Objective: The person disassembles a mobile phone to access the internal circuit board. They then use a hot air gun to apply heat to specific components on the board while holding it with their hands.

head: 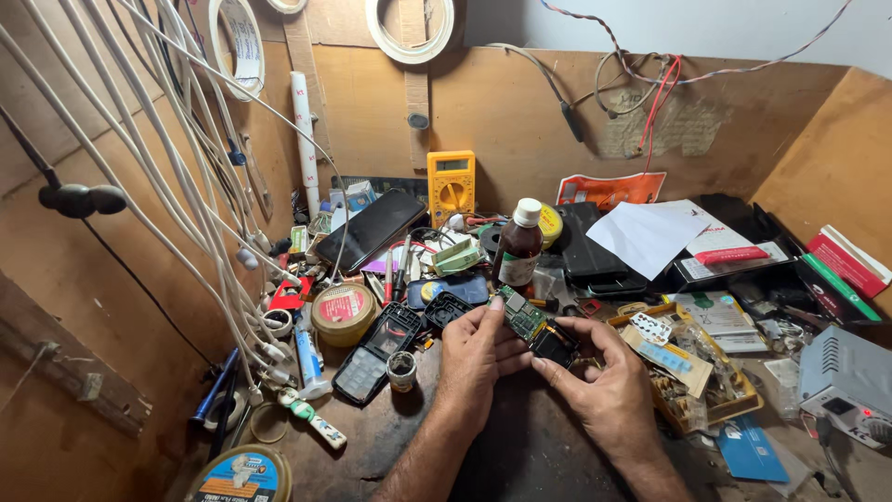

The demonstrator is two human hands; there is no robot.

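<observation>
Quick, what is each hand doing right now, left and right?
Left hand: closed on the green circuit board.
Right hand: closed on the board's black end.

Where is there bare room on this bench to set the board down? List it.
Bare dark bench lies only between and below the left hand and right hand, which hold the circuit board. A narrow strip runs beside the keypad shell. Behind the brown bottle and around the parts tray, it is crowded.

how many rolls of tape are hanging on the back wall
3: a white tape roll at upper left among the white cables, a second white roll at top centre, and a third cut off by the top edge. More may hang out of view.
</observation>
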